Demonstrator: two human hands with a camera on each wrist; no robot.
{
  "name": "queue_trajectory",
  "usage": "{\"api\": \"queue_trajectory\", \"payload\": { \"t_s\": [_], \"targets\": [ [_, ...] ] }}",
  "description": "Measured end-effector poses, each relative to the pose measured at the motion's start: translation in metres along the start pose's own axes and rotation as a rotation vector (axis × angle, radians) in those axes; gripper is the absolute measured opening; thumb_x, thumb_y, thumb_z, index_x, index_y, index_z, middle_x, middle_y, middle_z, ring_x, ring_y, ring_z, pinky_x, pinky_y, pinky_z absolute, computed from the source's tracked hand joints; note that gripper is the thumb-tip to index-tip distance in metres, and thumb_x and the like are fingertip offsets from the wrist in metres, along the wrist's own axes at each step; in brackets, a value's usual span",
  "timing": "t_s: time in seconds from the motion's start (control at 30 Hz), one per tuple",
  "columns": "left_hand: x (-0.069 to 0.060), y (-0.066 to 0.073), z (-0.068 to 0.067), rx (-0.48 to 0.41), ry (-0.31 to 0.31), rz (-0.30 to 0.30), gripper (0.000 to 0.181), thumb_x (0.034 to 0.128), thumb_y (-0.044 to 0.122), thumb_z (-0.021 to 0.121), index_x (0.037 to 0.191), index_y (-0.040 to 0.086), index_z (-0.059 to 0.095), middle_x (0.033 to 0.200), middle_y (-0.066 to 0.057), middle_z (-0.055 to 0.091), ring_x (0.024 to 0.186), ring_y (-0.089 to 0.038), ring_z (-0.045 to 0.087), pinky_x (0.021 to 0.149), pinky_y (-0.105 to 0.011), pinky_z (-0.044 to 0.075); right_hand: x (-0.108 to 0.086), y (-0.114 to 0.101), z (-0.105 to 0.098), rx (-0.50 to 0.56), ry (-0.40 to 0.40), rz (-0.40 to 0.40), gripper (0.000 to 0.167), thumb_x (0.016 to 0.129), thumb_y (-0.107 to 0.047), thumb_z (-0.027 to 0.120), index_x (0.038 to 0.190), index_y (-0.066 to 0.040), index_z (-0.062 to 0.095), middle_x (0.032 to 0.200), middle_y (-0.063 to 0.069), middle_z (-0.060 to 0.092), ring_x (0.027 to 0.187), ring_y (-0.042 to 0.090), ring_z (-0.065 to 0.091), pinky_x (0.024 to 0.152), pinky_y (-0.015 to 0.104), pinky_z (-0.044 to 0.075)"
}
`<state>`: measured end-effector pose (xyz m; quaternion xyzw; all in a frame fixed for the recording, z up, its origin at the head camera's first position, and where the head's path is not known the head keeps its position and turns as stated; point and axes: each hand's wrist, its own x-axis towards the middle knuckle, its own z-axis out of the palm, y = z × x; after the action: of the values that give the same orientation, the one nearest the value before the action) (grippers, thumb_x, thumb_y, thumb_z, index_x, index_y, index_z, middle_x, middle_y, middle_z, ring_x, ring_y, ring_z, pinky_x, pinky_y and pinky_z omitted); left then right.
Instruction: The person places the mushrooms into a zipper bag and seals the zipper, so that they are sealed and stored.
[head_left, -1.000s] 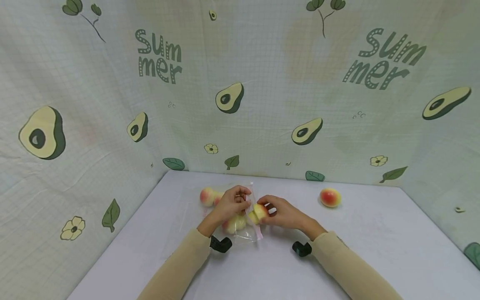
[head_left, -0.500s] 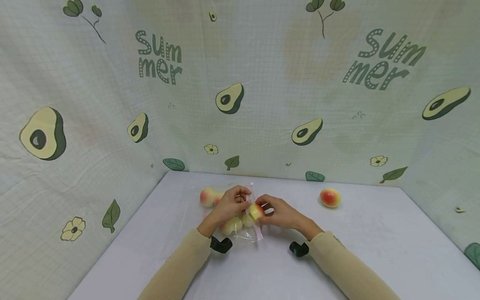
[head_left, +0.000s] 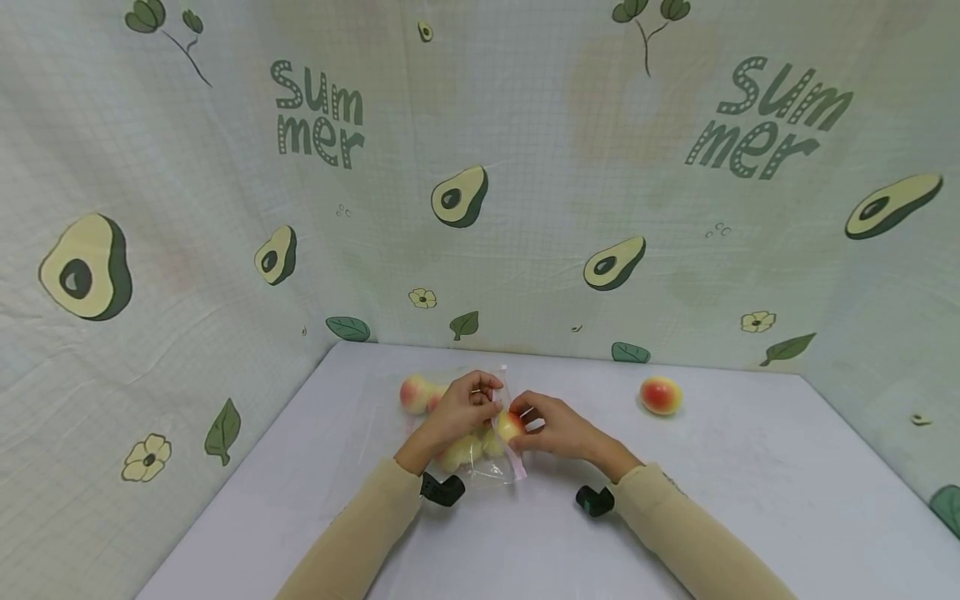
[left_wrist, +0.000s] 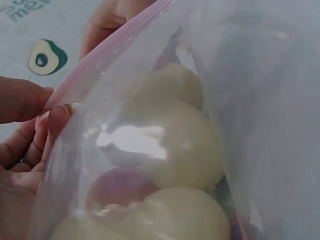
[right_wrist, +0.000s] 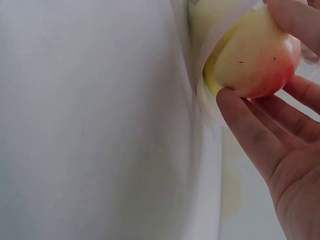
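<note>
My left hand [head_left: 463, 406] pinches the pink rim of a clear zip bag [left_wrist: 102, 57], with thumb and fingers at its mouth in the left wrist view. Inside the bag lie several pale yellow-and-red peaches [left_wrist: 180, 145], seen through the plastic. In my right hand [head_left: 557, 429] is another peach [right_wrist: 257, 62], yellow with a red blush. Thumb and fingers hold it from both sides, partly inside the mouth of the bag. The pink rim crosses in front of the peach's left part, which is hidden.
One more red-and-yellow peach [head_left: 661, 396] rests toward the back right of the white table [head_left: 720, 492]. A cloth printed with avocados [head_left: 525, 150] hangs behind and along the sides. A black wrist device [head_left: 595, 500] sits at my right sleeve.
My right hand has shifted slightly left, carrying its peach into the mouth of the bag. Peaches inside have slid a little left. My left hand stays in place on the rim.
</note>
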<state>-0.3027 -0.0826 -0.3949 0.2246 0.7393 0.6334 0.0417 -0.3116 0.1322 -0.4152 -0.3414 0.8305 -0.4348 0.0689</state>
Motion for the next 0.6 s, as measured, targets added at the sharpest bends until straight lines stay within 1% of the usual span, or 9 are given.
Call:
{"api": "queue_trajectory", "payload": {
  "t_s": [0.1, 0.23, 0.37, 0.43, 0.47, 0.6],
  "targets": [
    [0.0, -0.002, 0.0, 0.002, -0.001, 0.01, 0.025, 0.0876, -0.005, 0.061, 0.112, -0.002, 0.054, 0.089, -0.007, 0.052, 0.069, -0.013, 0.051, 0.061, -0.031, 0.049, 0.0, 0.001, 0.001, -0.028, 0.006, -0.001, 0.039, 0.08, -0.025, 0.078, 0.111, -0.016, 0.057, 0.11, -0.001, 0.058, 0.098, 0.019, 0.059, 0.076, 0.027, 0.054],
    [0.0, -0.001, 0.001, -0.007, -0.003, 0.016, 0.025, 0.0871, -0.006, 0.06, 0.111, -0.002, 0.054, 0.088, -0.007, 0.051, 0.068, -0.013, 0.051, 0.06, -0.029, 0.048, 0.0, 0.001, 0.002, -0.088, 0.027, -0.012, 0.038, 0.079, -0.03, 0.078, 0.11, -0.019, 0.059, 0.107, -0.005, 0.059, 0.09, 0.017, 0.059, 0.071, 0.028, 0.052],
    [-0.001, 0.0, 0.001, -0.001, 0.002, 0.019, 0.026, 0.0867, -0.007, 0.06, 0.112, -0.003, 0.053, 0.088, -0.007, 0.051, 0.067, -0.013, 0.05, 0.06, -0.027, 0.047, 0.0, 0.001, 0.001, -0.095, 0.032, -0.031, 0.039, 0.081, -0.031, 0.077, 0.112, -0.016, 0.06, 0.106, -0.003, 0.06, 0.086, 0.018, 0.059, 0.072, 0.031, 0.052],
    [-0.001, 0.001, 0.001, 0.004, 0.004, 0.025, 0.026, 0.0866, -0.006, 0.06, 0.111, -0.004, 0.053, 0.088, -0.007, 0.05, 0.067, -0.013, 0.05, 0.059, -0.026, 0.047, 0.0, 0.0, 0.001, -0.076, 0.031, -0.035, 0.039, 0.082, -0.031, 0.077, 0.113, -0.014, 0.06, 0.107, -0.001, 0.06, 0.086, 0.018, 0.058, 0.074, 0.033, 0.052],
    [-0.001, 0.001, 0.001, 0.003, 0.003, 0.026, 0.026, 0.0866, -0.006, 0.06, 0.112, -0.004, 0.053, 0.088, -0.007, 0.05, 0.067, -0.013, 0.05, 0.059, -0.026, 0.046, -0.001, -0.002, 0.0, -0.067, 0.028, -0.03, 0.039, 0.082, -0.028, 0.076, 0.114, -0.012, 0.06, 0.109, 0.001, 0.06, 0.088, 0.02, 0.059, 0.075, 0.035, 0.052],
    [-0.007, 0.018, 0.002, 0.006, -0.011, 0.021, 0.025, 0.0864, -0.008, 0.059, 0.111, -0.006, 0.053, 0.088, -0.011, 0.05, 0.068, -0.015, 0.049, 0.06, -0.027, 0.046, -0.006, -0.023, -0.004, -0.022, 0.012, -0.033, 0.036, 0.085, -0.018, 0.074, 0.115, -0.004, 0.06, 0.111, 0.009, 0.061, 0.093, 0.026, 0.06, 0.081, 0.041, 0.051]
  ]
}}
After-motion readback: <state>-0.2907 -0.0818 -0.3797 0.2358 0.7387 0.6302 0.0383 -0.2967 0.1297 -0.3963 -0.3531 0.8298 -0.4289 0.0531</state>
